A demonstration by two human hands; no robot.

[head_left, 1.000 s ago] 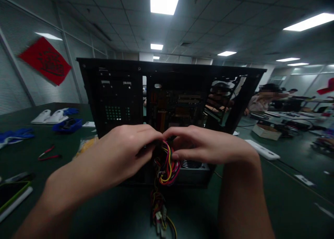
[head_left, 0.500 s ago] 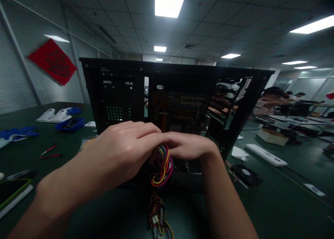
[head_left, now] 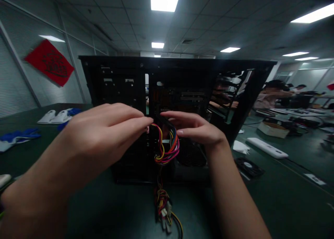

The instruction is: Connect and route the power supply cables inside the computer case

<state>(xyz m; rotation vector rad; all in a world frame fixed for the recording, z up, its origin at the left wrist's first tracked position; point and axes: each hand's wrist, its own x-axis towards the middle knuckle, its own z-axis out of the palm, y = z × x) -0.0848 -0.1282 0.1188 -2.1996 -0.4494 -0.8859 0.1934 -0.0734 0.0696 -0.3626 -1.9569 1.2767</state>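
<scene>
In the head view, the wire bundle point(head_left: 171, 152) hangs in front of the computer case point(head_left: 195, 65). The left hand's point(head_left: 112, 127) grip looks pinched on the red and yellow strands point(head_left: 160, 138); the right hand's point(head_left: 199, 129) grip curls half-parted about the dark sleeve point(head_left: 168, 122), how firmly one cannot tell. The bundle is probably light and springy, best held by the sleeve, while the connectors point(head_left: 166, 213) before the case seem more fragile
</scene>
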